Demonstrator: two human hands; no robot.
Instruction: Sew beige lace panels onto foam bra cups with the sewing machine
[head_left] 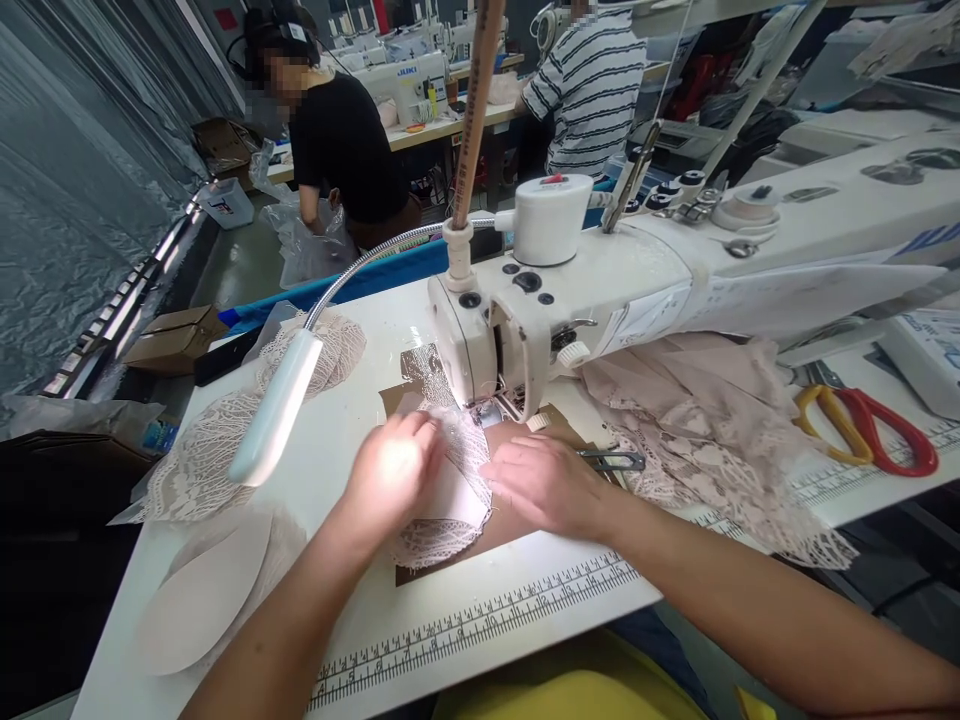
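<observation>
- Pale pink lace and smooth fabric make up the rounded piece (pixel 442 535) between the two sets of fingers, its upper end close to the needle area of the sewing machine (pixel 457 330).
- Left hand (pixel 397 465): fingers bunched narrow over the piece's left side, apparently to steady it; whether they pinch it, I cannot tell.
- Right hand (pixel 547 485): fingers close together and lowered, tips at the piece's right edge, probably to guide that edge; the thumb's grip is hidden.
- Brown sheet (pixel 517 520) lies under the piece and the right fingers, perhaps so fabric slides easily.
- Lamp (pixel 277 410) hangs left of the left fingers, likely angled to light them.
- Lace pieces (pixel 199 450) and smooth rounded pieces (pixel 210 600) sit left of the left fingers, seemingly grouped by kind.
- Small metal tool (pixel 619 460) lies just right of the right fingers, within easy reach; lace-edged fabric (pixel 712 430) and red-handled scissors (pixel 926 464) are farther right.
</observation>
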